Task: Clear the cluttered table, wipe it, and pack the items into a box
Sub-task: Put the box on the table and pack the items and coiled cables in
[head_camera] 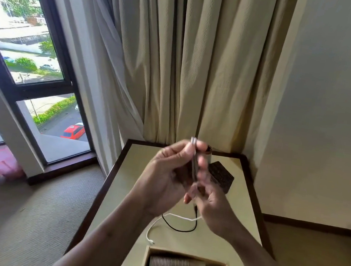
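Both hands are raised over the cream table (129, 196). My left hand (168, 177) pinches a thin dark object with a pale tip (194, 158), blurred by motion; what it is I cannot tell. My right hand (211, 207) closes on the lower part of the same object. A white cable (155, 222) and a black cable (177, 227) lie looped on the table below the hands. At the near edge stands an open box (145, 264) holding a stack of cups, a dark remote-like item and small yellow things.
A dark carved wooden box (222, 175) and a small jar (208, 154) behind my fingers stand near the table's far edge. Beige curtains (201, 69) hang behind, a wall is on the right, and a window (23, 55) and carpet (30, 214) on the left.
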`<state>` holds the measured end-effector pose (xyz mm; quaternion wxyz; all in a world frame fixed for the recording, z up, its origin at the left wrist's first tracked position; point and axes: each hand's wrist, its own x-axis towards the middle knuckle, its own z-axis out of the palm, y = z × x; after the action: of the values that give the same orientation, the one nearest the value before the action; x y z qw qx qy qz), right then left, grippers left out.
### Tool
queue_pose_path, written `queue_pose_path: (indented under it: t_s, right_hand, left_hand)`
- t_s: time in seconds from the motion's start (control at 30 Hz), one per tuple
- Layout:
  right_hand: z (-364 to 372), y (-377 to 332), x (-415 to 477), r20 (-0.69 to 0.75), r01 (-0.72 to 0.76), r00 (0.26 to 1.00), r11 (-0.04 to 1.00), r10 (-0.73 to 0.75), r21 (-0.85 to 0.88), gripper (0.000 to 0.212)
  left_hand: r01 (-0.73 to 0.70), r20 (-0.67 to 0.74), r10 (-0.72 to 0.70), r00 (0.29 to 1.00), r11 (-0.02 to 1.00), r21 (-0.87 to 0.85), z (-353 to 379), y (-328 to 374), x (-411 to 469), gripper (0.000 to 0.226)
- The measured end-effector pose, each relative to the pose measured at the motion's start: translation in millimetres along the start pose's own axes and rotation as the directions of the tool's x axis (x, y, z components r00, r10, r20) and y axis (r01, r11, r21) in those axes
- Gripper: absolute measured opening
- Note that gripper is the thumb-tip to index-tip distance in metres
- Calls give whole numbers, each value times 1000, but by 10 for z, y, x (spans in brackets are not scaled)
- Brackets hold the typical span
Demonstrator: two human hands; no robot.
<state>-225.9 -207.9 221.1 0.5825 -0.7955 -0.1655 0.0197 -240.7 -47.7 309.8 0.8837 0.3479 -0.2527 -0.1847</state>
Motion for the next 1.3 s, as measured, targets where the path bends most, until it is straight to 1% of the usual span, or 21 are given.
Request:
queue_pose_path:
  t_s: [0.07, 0.1, 0.17, 0.23, 0.27, 0.3, 0.33, 0.37, 0.47, 0.53, 0.63, 0.7, 0.77, 0.87, 1.0, 1.07, 1.1, 1.13, 1.2, 1.27, 1.3]
  right_hand:
    - [73, 126, -46, 51, -62, 997, 998, 62, -8, 16]
    - [93, 151, -62, 55, -90, 994, 996, 89, 12, 17]
    - [82, 146, -76, 28, -94, 995, 995, 92, 47, 20]
    - [25, 54, -63, -32, -36, 999, 999, 36, 18, 23]
    - [-9, -10, -50, -69, 12, 998, 1000, -12, -9, 24]
    - [-50, -85, -39, -116, 72, 990, 997, -75, -34, 25]
    - [-94, -156, -25, -172, 131, 976, 991, -136, -40, 24]
    - [-146, -218, -17, -230, 177, 957, 984, -179, -30, 21]
    - [-306, -341, 26, -382, 205, 905, 979, -191, -4, 14]
    - [-372, -377, 46, -415, 238, 876, 969, -245, -70, 14]
    - [-371, -409, 47, -452, 306, 825, 941, -339, -149, 17]
    - [-344, -412, 53, -507, 268, 815, 958, -280, -98, 22]
    - [-302, -350, 74, -468, 208, 859, 977, -208, -54, 23]
    - [-166, -70, 106, -251, 143, 956, 988, -153, -55, 18]
    - [8, 279, 72, -74, -25, 997, 1000, 24, -13, 20]
    - [59, 373, 57, -28, -70, 997, 997, 69, -26, 21]
    - [79, 377, 54, -21, -74, 997, 997, 73, -27, 22]
    - [94, 361, 51, -21, -64, 998, 998, 64, -16, 23]
    - [109, 291, 41, -25, -6, 1000, 1000, 6, 6, 24]
    - [94, 215, 29, -61, 55, 997, 998, -55, -2, 23]
    - [69, 185, 23, -104, 76, 992, 997, -75, 1, 23]
  left_hand:
    - [-158, -39, 178, 983, 942, 295, 51, 123, 99, 24]
    - [-204, -62, 284, 957, 808, 553, 36, 167, 158, 22]
    - [-177, 24, 445, 895, 305, 936, -49, 206, 267, 17]
    - [-169, 225, 310, 924, -196, 966, -195, 224, 339, 15]
    - [-172, 248, 157, 956, -385, 907, -284, 229, 354, 17]
    - [-166, 205, 26, 978, -496, 852, -368, 234, 368, 20]
    - [-134, 132, -42, 990, -520, 844, -425, 238, 375, 21]
    - [-71, 50, -60, 997, -424, 903, -448, 239, 368, 18]
    - [136, -113, -113, 987, 227, 964, -467, 195, 302, 26]
    - [201, -99, -225, 969, 494, 846, -446, 178, 218, 32]
    - [259, -4, -328, 945, 738, 624, -403, 107, 83, 35]
    - [283, 39, -329, 943, 859, 426, -343, 58, 13, 36]
    - [246, 77, -270, 960, 940, 235, -278, -11, -22, 32]
    - [104, 50, -105, 993, 994, 15, -133, -49, 21, 23]
    - [-117, -5, 117, 993, 993, -7, 30, 93, 171, 24]
    - [-196, -68, 213, 975, 961, 195, 42, 123, 264, 22]
    - [-210, -98, 266, 959, 898, 385, 24, 117, 321, 20]
    - [-201, -104, 325, 940, 774, 600, 2, 98, 371, 18]
    - [-115, -35, 374, 927, 370, 922, -111, 36, 451, 16]
    - [-21, 44, 206, 978, -116, 993, -315, 4, 485, 6]
    - [-36, 61, 58, 996, -360, 932, -420, -6, 476, 10]
